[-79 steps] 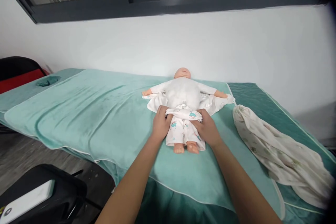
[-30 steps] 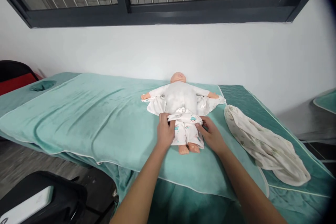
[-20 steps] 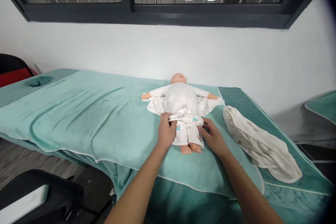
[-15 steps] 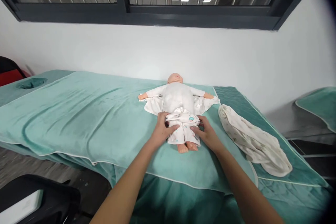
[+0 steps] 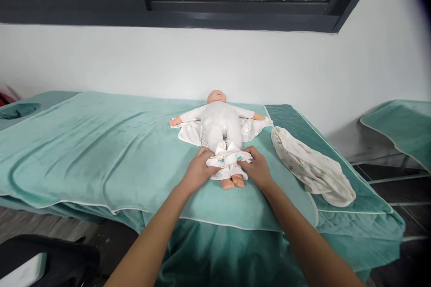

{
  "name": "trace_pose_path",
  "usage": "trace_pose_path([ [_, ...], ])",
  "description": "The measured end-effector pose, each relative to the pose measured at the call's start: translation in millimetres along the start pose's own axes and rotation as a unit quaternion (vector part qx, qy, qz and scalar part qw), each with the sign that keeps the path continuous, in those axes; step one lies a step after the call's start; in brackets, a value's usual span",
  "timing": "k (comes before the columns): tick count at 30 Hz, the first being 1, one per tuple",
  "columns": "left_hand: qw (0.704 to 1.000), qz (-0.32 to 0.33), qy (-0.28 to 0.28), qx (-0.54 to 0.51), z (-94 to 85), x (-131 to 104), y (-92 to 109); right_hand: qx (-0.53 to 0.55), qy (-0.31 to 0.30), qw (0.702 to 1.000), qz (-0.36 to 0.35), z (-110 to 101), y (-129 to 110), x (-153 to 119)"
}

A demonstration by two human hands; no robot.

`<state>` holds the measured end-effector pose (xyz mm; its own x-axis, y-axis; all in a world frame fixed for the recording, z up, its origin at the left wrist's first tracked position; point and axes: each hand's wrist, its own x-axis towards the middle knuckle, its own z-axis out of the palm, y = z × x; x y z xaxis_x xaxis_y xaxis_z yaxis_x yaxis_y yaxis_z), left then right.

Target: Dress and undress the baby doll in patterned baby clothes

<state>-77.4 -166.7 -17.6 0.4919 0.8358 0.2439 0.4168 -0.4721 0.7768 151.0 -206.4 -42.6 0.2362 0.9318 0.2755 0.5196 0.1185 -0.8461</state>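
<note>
At the far left a dark green cloth (image 5: 16,110) lies bunched on the massage bed (image 5: 353,228), and a large teal towel (image 5: 101,152) covers most of the bed's top, its white-piped near edge hanging over the side. Near the bottom left corner a black object with a white panel (image 5: 40,267) sits low beside the bed. The left hand (image 5: 197,172) comes in from the near side with its fingers curled closed on the bunched waistband of the printed baby trousers (image 5: 227,163), gripping the left side of the fabric. The trousers are gathered low on the legs of a baby doll (image 5: 220,121) (bare feet poking out at the near end), which lies on its back in the middle of the towel, head toward the far wall and arms spread over an opened white wrap garment (image 5: 188,132). The right hand (image 5: 256,170) closes on the right side of the same waistband, thumb on top of the cloth. Just right of the doll a crumpled cream muslin blanket (image 5: 311,168) lies on the bed, apart from the hands. At the far right a second teal-covered bed (image 5: 400,128) stands well apart.
</note>
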Motion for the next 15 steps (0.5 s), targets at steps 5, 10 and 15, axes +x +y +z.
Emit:
trace_pose_path([
  [5,0.996,0.06,-0.061,0.031,3.6,-32,-2,0.065,-0.153,0.985,-0.043,-20,-5,-10],
  [10,0.985,0.068,0.036,0.157,31.6,-48,-1,-0.023,-0.206,0.971,-0.123,-29,-12,-25],
  [15,0.969,0.079,0.048,0.231,25.0,-33,5,-0.094,-0.114,0.977,-0.154,-13,-19,-21],
])
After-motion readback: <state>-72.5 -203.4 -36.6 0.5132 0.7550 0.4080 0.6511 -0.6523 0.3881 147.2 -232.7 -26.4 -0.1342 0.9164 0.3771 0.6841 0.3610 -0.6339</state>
